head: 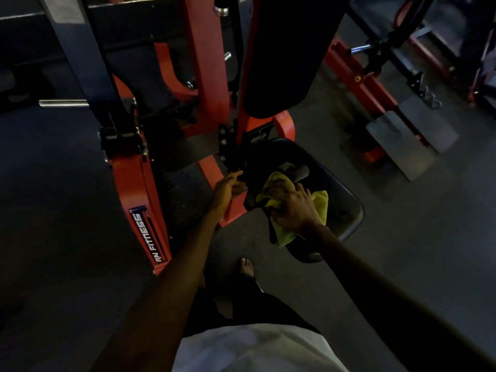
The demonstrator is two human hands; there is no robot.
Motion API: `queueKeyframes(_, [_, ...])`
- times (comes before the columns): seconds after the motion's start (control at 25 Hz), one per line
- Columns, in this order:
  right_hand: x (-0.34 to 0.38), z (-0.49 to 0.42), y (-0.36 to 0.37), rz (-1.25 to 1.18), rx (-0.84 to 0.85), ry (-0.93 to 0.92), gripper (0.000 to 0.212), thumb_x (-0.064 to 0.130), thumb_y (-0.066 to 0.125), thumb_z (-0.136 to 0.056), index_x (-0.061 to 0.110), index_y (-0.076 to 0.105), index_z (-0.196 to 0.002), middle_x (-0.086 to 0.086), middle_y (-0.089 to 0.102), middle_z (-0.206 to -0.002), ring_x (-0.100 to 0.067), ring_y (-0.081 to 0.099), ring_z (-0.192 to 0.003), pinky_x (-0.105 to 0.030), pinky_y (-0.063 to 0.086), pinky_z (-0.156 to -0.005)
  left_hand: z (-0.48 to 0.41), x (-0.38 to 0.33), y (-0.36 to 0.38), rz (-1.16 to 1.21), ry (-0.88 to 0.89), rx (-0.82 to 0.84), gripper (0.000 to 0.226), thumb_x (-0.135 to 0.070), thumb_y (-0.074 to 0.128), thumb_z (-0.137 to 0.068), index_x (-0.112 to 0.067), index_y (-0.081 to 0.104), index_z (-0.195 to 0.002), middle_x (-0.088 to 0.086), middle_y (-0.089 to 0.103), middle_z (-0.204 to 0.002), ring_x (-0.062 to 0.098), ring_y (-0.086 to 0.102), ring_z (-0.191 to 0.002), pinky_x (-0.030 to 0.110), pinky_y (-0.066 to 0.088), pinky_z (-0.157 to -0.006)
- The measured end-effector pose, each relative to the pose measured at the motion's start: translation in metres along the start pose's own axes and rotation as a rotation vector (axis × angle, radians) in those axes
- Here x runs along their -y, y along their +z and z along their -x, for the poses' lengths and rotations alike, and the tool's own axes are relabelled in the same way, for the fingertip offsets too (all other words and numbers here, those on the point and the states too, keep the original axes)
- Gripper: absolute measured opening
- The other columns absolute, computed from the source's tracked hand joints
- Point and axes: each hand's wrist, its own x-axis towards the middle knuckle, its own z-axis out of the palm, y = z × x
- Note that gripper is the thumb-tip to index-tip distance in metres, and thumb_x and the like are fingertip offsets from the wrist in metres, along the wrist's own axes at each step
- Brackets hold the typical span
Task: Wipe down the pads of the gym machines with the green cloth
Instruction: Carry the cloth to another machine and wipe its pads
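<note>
The green cloth lies bunched on the black seat pad of an orange-framed machine. My right hand presses down on the cloth, fingers spread over it. My left hand reaches to the seat's left edge and holds a dark part there; its fingertips are hidden in shadow. The tall black back pad rises upright just behind the seat.
The orange frame marked RN FITNESS stands to the left on dark rubber floor. Grey foot plates of another orange machine lie to the right. My bare foot is on the floor under the seat's front edge.
</note>
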Motion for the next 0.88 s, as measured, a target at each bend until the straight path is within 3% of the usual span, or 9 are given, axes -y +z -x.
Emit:
queueKeyframes(0.08, [0.011,-0.008,0.0,0.038,0.02,-0.012,0.05,0.054,0.051,-0.087,0.053,0.054,-0.136,0.014,0.045,-0.151,-0.033,0.047,-0.114,-0.041,0.036,-0.084,-0.013,-0.001,-0.008,-0.033,-0.013,-0.008,0.038,-0.024,0.043,-0.104,-0.009,0.061,-0.134,0.003,0.067,-0.104,0.02,0.065,-0.098,0.014,0.052,-0.072])
queueKeyframes(0.12, [0.016,-0.011,0.001,0.057,0.026,-0.019,0.049,0.05,0.055,-0.088,0.052,0.054,-0.137,0.014,0.045,-0.151,-0.033,0.046,-0.113,-0.042,0.037,-0.085,-0.022,0.003,-0.012,-0.056,-0.029,-0.012,0.041,-0.04,0.051,-0.097,-0.016,0.068,-0.126,0.001,0.069,-0.11,0.022,0.066,-0.107,0.017,0.053,-0.078])
queueKeyframes(0.2, [0.021,-0.007,0.001,0.065,0.027,-0.013,0.049,0.046,0.057,-0.089,0.054,0.052,-0.137,0.015,0.043,-0.152,-0.032,0.046,-0.113,-0.043,0.04,-0.085,-0.04,0.015,-0.015,-0.16,-0.04,-0.06,0.048,-0.068,0.058,-0.075,-0.033,0.079,-0.101,-0.002,0.073,-0.114,0.019,0.066,-0.111,0.036,0.054,-0.095])
queueKeyframes(0.24, [0.019,0.0,0.0,0.046,0.028,-0.011,0.049,0.045,0.056,-0.089,0.053,0.052,-0.137,0.015,0.042,-0.152,-0.032,0.046,-0.113,-0.043,0.04,-0.085,-0.043,0.016,-0.012,-0.207,-0.032,-0.091,0.047,-0.072,0.059,-0.071,-0.034,0.079,-0.091,0.0,0.075,-0.107,0.02,0.069,-0.106,0.042,0.054,-0.096])
queueKeyframes(0.36, [0.006,0.034,-0.002,-0.005,0.052,-0.047,0.052,0.045,0.055,-0.088,0.048,0.053,-0.14,0.012,0.042,-0.155,-0.033,0.044,-0.118,-0.043,0.036,-0.088,-0.027,-0.008,-0.001,-0.333,0.071,-0.117,0.049,-0.066,0.063,-0.073,-0.018,0.069,-0.077,0.008,0.074,-0.087,0.031,0.07,-0.089,0.046,0.057,-0.081])
queueKeyframes(0.52, [0.018,0.026,-0.006,0.053,0.074,-0.036,0.048,0.047,0.055,-0.092,0.045,0.055,-0.139,0.013,0.042,-0.155,-0.032,0.043,-0.126,-0.042,0.036,-0.096,-0.03,-0.009,0.009,-0.385,0.124,-0.157,0.034,-0.045,0.081,-0.075,-0.023,0.058,-0.087,0.003,0.067,-0.087,0.033,0.069,-0.092,0.05,0.057,-0.083])
queueKeyframes(0.6, [0.028,0.016,-0.006,0.105,0.067,-0.047,0.047,0.048,0.054,-0.092,0.045,0.056,-0.139,0.012,0.043,-0.154,-0.032,0.043,-0.127,-0.044,0.036,-0.097,-0.041,0.001,0.011,-0.372,0.143,-0.19,0.038,-0.04,0.084,-0.071,-0.025,0.056,-0.091,0.002,0.065,-0.091,0.034,0.068,-0.096,0.053,0.055,-0.086])
queueKeyframes(0.76, [0.001,0.056,0.01,0.026,0.01,-0.072,0.052,0.047,0.065,-0.087,0.043,0.057,-0.138,0.01,0.046,-0.152,-0.034,0.042,-0.126,-0.048,0.041,-0.098,-0.047,0.018,0.016,-0.33,0.15,-0.184,0.091,-0.065,0.074,-0.058,-0.017,0.055,-0.133,0.009,0.063,-0.129,0.03,0.061,-0.121,0.05,0.051,-0.101])
queueKeyframes(0.88, [-0.017,0.089,0.021,-0.022,-0.077,-0.058,0.053,0.05,0.066,-0.085,0.045,0.056,-0.137,0.01,0.05,-0.148,-0.031,0.043,-0.119,-0.047,0.044,-0.093,-0.024,0.009,0.031,-0.425,0.162,-0.148,0.111,-0.069,0.067,-0.061,-0.01,0.04,-0.151,0.018,0.047,-0.15,0.032,0.048,-0.137,0.048,0.044,-0.11])
